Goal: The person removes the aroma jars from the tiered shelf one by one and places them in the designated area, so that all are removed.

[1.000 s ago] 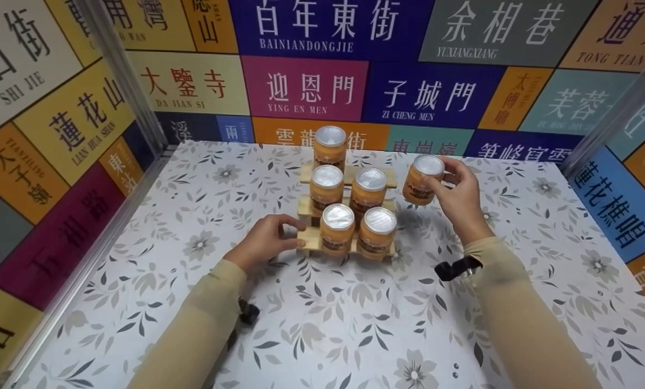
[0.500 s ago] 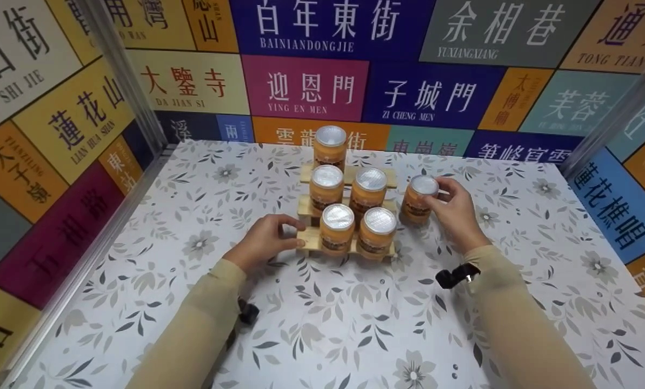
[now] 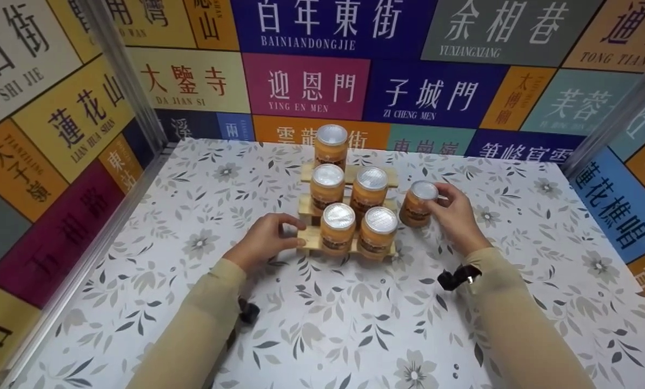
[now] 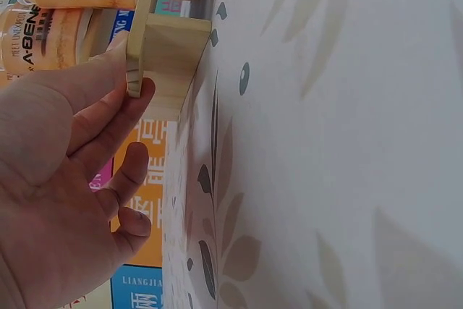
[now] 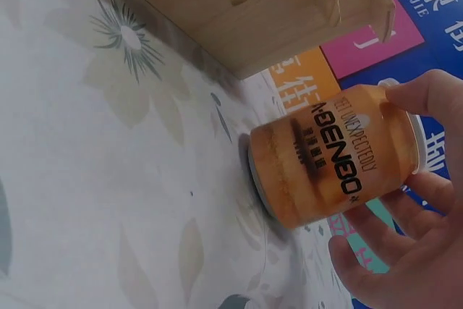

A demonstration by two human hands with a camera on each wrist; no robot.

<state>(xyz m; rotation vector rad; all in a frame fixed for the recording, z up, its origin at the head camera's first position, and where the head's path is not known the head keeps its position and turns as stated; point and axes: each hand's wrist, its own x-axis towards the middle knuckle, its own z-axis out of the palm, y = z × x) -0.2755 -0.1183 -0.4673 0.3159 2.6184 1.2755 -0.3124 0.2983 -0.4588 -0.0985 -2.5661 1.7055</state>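
My left hand pinches the left end of the lowest step of a tiered wooden stand. In the left wrist view, thumb and fingertips meet on the board's end, while the other fingers curl loosely below. To the stand's right, my right hand grips an orange can with a silver lid near its top. The right wrist view shows that can slightly tilted, its base at the tabletop; whether the whole base touches, I cannot tell. Several matching cans stand upright on the steps, among them a front one.
One can stands alone on the top step, at its left. The white table has a grey floral print. Behind it and along both sides rise panels with coloured sign prints.
My right hand has lowered the orange can to the tabletop beside the stand, moving it slightly nearer to me. The left hand has kept its place on the stand.
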